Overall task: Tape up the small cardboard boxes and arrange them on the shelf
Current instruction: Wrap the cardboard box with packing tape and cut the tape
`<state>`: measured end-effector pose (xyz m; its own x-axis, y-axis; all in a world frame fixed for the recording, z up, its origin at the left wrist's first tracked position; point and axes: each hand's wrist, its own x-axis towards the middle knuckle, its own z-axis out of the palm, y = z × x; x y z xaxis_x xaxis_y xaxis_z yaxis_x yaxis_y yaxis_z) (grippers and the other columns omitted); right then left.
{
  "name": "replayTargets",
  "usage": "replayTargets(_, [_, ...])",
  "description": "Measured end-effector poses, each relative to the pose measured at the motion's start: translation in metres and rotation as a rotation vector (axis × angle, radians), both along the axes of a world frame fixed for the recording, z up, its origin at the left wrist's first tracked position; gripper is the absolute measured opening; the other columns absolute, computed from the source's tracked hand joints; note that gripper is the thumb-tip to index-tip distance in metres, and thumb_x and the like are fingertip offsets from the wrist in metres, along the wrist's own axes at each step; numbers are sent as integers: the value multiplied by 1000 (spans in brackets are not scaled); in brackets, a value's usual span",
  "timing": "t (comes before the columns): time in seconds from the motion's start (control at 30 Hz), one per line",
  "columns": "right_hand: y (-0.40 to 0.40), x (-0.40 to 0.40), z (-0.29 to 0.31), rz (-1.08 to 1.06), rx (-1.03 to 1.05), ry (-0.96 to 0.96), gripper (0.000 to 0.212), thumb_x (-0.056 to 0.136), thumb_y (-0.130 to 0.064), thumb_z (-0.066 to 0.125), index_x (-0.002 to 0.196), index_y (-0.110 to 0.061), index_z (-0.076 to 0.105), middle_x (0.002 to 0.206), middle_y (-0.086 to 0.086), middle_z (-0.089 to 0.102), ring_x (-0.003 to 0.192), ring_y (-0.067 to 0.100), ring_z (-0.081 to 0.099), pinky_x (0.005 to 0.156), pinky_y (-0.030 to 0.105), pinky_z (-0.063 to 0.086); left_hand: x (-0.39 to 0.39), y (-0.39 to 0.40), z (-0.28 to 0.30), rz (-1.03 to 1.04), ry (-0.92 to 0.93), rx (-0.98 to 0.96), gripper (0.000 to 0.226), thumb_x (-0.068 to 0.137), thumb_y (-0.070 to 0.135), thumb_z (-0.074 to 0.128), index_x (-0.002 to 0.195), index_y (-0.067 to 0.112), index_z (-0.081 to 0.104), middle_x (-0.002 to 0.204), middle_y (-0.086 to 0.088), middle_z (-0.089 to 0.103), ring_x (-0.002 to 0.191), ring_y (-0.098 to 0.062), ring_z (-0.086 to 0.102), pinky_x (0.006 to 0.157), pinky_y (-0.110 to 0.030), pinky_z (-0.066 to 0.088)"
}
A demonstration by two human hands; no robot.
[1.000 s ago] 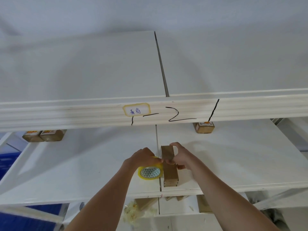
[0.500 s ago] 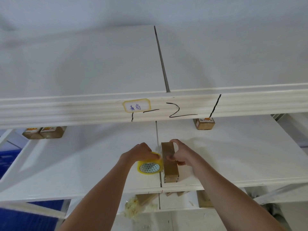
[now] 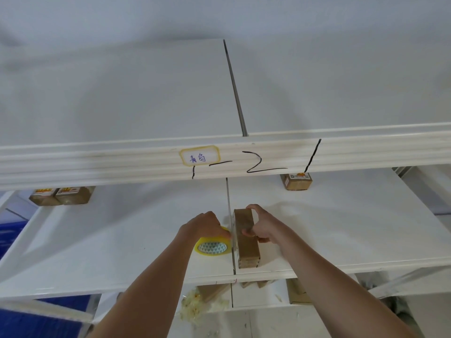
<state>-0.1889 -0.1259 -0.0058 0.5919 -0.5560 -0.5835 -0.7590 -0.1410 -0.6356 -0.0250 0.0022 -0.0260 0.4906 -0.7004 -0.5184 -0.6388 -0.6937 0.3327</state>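
A: Where is the box being taped?

B: The long cardboard box (image 3: 245, 237) lies on the middle shelf (image 3: 341, 235), just right of the seam between the two shelf boards, one short end facing the front edge.

A: And the hands?

B: The right hand (image 3: 262, 226) holds the box from its right side, fingers curled over the far top corner and thumb pressed on the top face. The left hand (image 3: 203, 225) is wrapped over a yellow tape roll (image 3: 213, 246), which sits on the shelf just left of the box, close against its side.

A: Other boxes?

B: Two small boxes (image 3: 62, 196) stand side by side at the far left of the same shelf, touching each other. Another small box (image 3: 296, 181) stands at the back right, partly hidden by the upper shelf's front rail (image 3: 97, 164). That rail carries a yellow-bordered label (image 3: 199, 157) with blue handwriting and black marker strokes beside it.

A: Below?

B: Under the middle shelf there are more cardboard pieces (image 3: 296, 292) and a heap of crumpled tape scraps (image 3: 192, 304).
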Motion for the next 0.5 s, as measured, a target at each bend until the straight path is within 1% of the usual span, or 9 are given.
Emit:
replayTargets(0.13, [2, 0, 2, -3, 1, -8, 83, 87, -10, 78, 149, -42, 32, 126, 7, 57, 101, 22, 61, 89, 41, 60, -6, -5, 2, -9, -6, 24, 69, 53, 80, 71, 93, 24, 64, 89, 3, 68, 84, -18, 69, 87, -41, 60])
replayTargets(0.2, [6, 1, 4, -4, -20, -11, 87, 88, -9, 76, 152, -41, 28, 137, 10, 53, 111, 27, 59, 90, 42, 60, -9, -6, 2, -5, -13, 11, 75, 51, 80, 71, 100, 23, 64, 95, 3, 67, 86, -19, 68, 87, -41, 59])
replayTargets(0.3, [13, 0, 5, 35, -92, -24, 90, 90, -9, 73, 154, -41, 19, 147, 12, 48, 121, 31, 57, 86, 36, 59, -11, -7, 1, -13, -30, 1, 80, 54, 78, 72, 112, 23, 65, 101, 4, 65, 91, -18, 66, 88, -40, 58])
replayTargets(0.4, [18, 0, 5, 64, -134, -21, 81, 94, -12, 68, 156, -36, 21, 150, 12, 47, 129, 33, 52, 97, 40, 53, -12, -6, 1, -11, -14, -8, 76, 56, 76, 71, 110, 23, 68, 102, 4, 65, 91, -18, 66, 89, -40, 58])
replayTargets(0.47, [21, 3, 8, 79, -105, 10, 83, 96, -16, 65, 159, -35, 14, 153, 12, 43, 132, 34, 50, 101, 42, 51, -12, -5, 0, 2, -4, -17, 75, 54, 76, 71, 107, 23, 68, 99, 3, 66, 89, -18, 67, 88, -40, 58])
replayTargets(0.5, [22, 4, 9, 87, -78, 24, 88, 95, -22, 67, 160, -35, 9, 156, 11, 40, 134, 34, 48, 102, 41, 50, -12, -5, -1, 4, 0, -18, 76, 52, 76, 70, 107, 23, 68, 98, 3, 67, 89, -18, 67, 88, -40, 58])
